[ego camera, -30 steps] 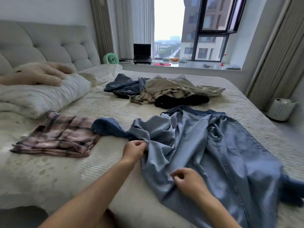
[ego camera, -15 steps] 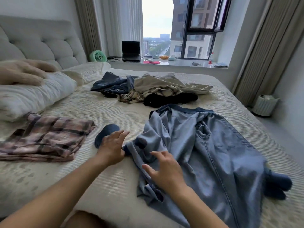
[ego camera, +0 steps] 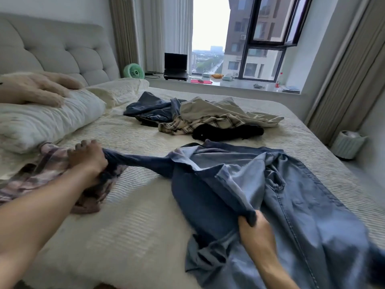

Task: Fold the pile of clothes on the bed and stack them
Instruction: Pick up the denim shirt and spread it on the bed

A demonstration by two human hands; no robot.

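A blue denim shirt (ego camera: 291, 197) lies spread over the right half of the bed (ego camera: 135, 222). My left hand (ego camera: 87, 159) grips the end of its sleeve, stretched out to the left above a folded pink plaid garment (ego camera: 41, 174). My right hand (ego camera: 256, 230) pinches the shirt's front edge near me. Further back lies a loose pile of clothes (ego camera: 204, 117): a dark blue piece, a beige one, a checked one and a black one.
Pillows (ego camera: 48, 119) and a plush toy (ego camera: 35, 88) lie at the left by the padded headboard. Behind the bed, the window sill holds a green fan (ego camera: 133, 71) and a laptop (ego camera: 175, 66). A pale bin (ego camera: 348, 143) stands on the floor at right.
Both hands were open above the shirt; now each grips it. My left hand has pulled the sleeve out leftward over the plaid garment, and my right hand moved nearer me onto the front edge.
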